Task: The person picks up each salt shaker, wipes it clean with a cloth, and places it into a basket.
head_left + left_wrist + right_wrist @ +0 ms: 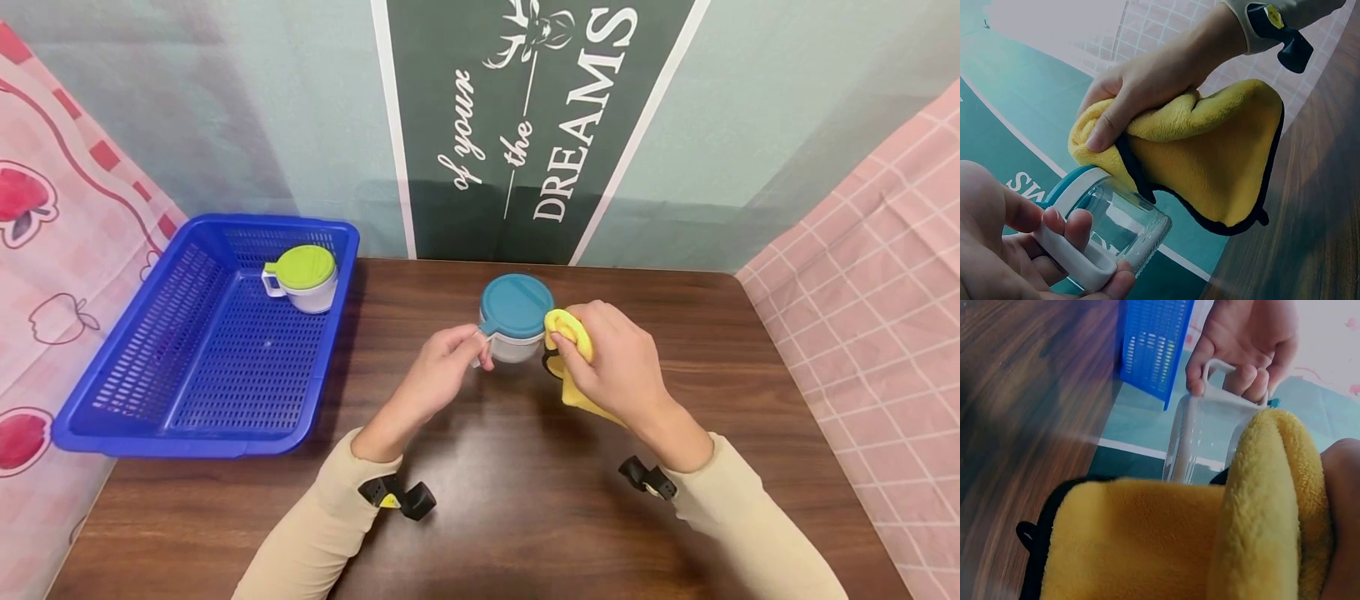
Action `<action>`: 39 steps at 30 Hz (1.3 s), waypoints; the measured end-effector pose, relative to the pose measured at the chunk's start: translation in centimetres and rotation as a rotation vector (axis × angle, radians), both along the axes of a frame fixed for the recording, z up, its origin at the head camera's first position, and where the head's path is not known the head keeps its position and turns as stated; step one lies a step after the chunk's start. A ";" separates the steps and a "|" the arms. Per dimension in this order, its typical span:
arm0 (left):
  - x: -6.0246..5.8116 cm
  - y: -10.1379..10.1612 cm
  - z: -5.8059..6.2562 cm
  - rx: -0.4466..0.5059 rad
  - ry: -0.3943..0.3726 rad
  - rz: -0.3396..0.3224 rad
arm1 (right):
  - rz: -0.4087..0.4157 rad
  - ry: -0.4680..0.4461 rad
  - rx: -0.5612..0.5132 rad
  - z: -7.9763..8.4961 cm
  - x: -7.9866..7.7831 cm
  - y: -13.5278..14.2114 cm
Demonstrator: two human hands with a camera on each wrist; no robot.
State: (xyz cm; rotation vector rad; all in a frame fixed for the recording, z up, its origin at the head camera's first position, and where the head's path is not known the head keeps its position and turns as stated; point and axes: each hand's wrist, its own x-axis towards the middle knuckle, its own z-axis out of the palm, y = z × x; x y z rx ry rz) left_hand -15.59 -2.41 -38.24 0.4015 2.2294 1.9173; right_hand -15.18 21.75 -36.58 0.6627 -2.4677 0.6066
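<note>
A clear jar [1125, 219] with a teal lid [517, 305] and a white handle is in the middle of the head view. My left hand [444, 365] grips the handle [1079, 259], its fingers curled through the loop. On the jar's other side, my right hand [618, 358] holds a bunched yellow cloth [567, 329] with black edging. The cloth lies against the jar near the lid's rim, and a loose flap of it hangs below the hand. In the right wrist view the cloth [1141, 531] hides part of the jar.
At the left stands a blue plastic basket [318, 379] with perforated walls. Inside its far right corner sits a similar jar [303, 279] with a lime-green lid. The brown wooden table [510, 500] meets a printed cloth backdrop behind and a pink grid sheet [885, 275] at the right.
</note>
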 end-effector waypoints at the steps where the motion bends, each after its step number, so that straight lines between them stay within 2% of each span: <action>1: 0.0 0.0 0.0 -0.002 -0.003 0.002 | 0.005 0.003 -0.002 0.0 0.1 -0.1; 12: 0.0 0.3 -0.3 -0.018 -0.020 0.014 | 0.040 0.029 0.010 0.1 0.4 -1.3; 21: 0.1 0.4 -0.4 -0.021 -0.038 0.017 | 0.044 0.058 0.024 0.3 0.9 -3.5; 33: 0.1 0.7 -0.3 -0.076 0.001 0.023 | 0.043 0.124 0.066 0.3 1.2 -4.5; 39: 0.3 0.7 -0.4 -0.072 0.011 0.026 | 0.050 0.139 0.074 0.0 1.4 -4.5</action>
